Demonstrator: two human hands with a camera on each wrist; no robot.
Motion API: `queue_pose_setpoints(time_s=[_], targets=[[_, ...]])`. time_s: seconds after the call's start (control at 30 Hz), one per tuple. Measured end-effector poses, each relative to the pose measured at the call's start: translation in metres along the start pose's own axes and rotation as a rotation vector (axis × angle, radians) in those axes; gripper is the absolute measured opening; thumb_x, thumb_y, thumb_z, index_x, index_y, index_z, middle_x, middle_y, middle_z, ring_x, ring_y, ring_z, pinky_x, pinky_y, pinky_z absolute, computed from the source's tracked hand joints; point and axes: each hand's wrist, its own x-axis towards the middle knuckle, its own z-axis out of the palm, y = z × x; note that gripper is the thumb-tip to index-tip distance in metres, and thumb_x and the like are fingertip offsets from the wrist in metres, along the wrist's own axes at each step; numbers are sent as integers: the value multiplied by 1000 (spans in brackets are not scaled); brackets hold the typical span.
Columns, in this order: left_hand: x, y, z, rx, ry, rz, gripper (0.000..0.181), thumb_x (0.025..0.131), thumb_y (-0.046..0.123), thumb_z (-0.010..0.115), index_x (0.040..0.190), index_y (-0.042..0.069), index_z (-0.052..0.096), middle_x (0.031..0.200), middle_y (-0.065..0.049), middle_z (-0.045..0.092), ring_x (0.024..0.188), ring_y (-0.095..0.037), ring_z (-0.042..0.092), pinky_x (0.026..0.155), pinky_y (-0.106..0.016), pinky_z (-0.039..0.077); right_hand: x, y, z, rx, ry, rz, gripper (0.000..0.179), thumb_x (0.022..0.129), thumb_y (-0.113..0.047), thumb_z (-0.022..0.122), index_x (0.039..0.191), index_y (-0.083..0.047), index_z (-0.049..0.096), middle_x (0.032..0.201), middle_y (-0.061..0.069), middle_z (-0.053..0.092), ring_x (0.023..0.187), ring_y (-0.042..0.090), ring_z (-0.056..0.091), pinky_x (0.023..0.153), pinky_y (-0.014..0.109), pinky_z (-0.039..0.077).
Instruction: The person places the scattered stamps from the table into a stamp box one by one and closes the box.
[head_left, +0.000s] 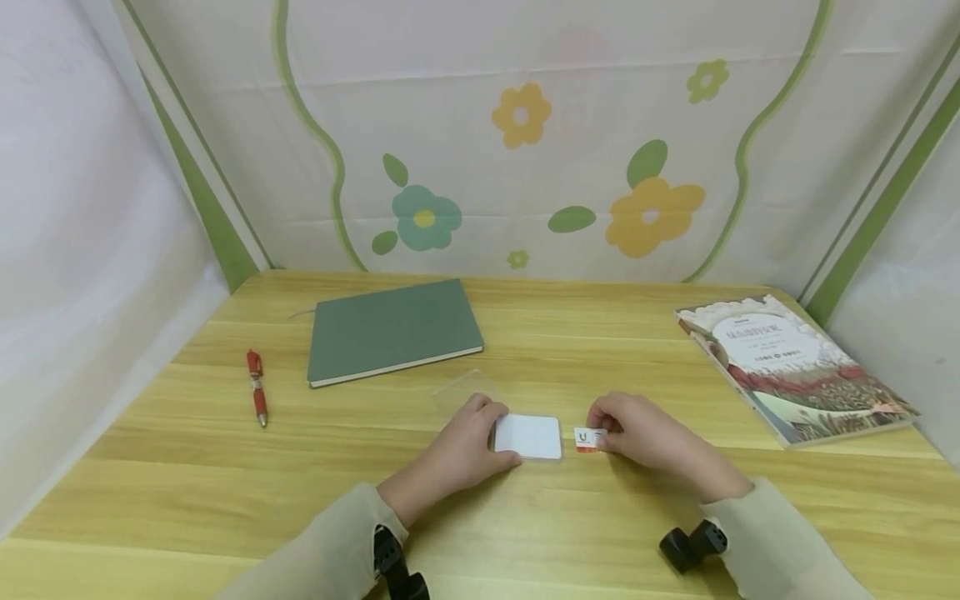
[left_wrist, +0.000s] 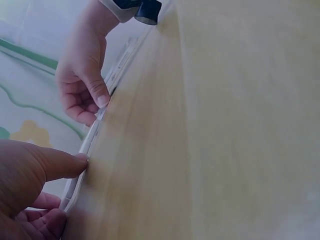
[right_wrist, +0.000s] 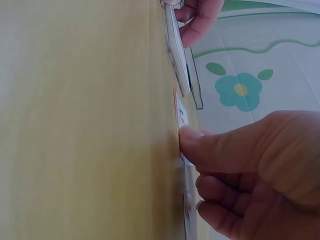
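Working over a wood-grained surface (head_left: 540,533) with both hands, spacing them a little apart. Gripping a white rectangular case (head_left: 529,437) at its left end with the left hand (head_left: 467,446), setting the thumb against the near edge and the fingers against the far left corner. Holding that case face up near the middle of the surface, showing a clear rim around its white face. Pinching a small white card (head_left: 586,439) with a red lower band and a dark U-shaped mark, using the thumb and fingers of the right hand (head_left: 637,429). Covering the right end of the card with the fingertips, holding it just right of the case, leaving a narrow gap between the two. Holding the card low in the right wrist view, not quite revealing whether touching the surface or hovering. Having a thin clear panel (head_left: 463,388) just beyond the left hand, partly hidden behind it. Wearing light sleeves (head_left: 315,546) and a black device (head_left: 396,567) at the left wrist, with another at the right. Having a closed green notebook (head_left: 396,332) beyond the panel, a red pen (head_left: 257,387) left of it, and an illustrated book (head_left: 795,367) lying slanted at the far right. Facing a pale curtain (head_left: 465,100) bearing orange and teal flowers.
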Motion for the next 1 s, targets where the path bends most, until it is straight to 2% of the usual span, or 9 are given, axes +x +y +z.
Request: queue_pose_setpoints(time_s=[0.2, 0.43, 0.67, 0.8, 1.0], targets=[[0, -1, -1, 6, 2, 5, 59, 77, 26, 75, 123, -2, 52, 113, -12, 48, 91, -17, 50, 78, -30, 46, 1, 0, -1, 19, -16, 6, 14, 79, -2, 69, 85, -10, 59, 80, -1, 54, 73, 14, 46, 66, 29, 40], [-1, -3, -1, 9, 6, 5, 59, 77, 26, 75, 123, -2, 52, 114, -12, 48, 92, -18, 50, 79, -30, 46, 1, 1, -1, -44, 10, -33, 18, 79, -5, 70, 84, -14, 56, 82, -3, 50, 77, 14, 45, 69, 30, 40], [-2, -6, 0, -18, 7, 7, 60, 78, 26, 75, 125, -2, 51, 115, -11, 47, 94, -17, 49, 82, -31, 45, 0, -3, 1, -42, 53, -55, 19, 77, -2, 70, 79, -14, 55, 72, -5, 48, 69, 12, 44, 60, 25, 36], [-3, -8, 2, -53, 10, -1, 60, 79, 27, 74, 127, -1, 50, 115, -10, 46, 93, -16, 48, 82, -30, 44, -1, -4, 3, -56, 80, -62, 17, 75, -1, 69, 79, -15, 59, 71, -7, 50, 66, 10, 44, 58, 24, 38], [-2, -7, 6, -86, 11, -12, 59, 79, 26, 74, 127, 0, 50, 115, -9, 45, 93, -16, 48, 82, -30, 44, -3, 2, 3, 36, 100, -16, 13, 77, -2, 67, 82, -15, 65, 74, -5, 56, 68, 11, 47, 60, 23, 41]])
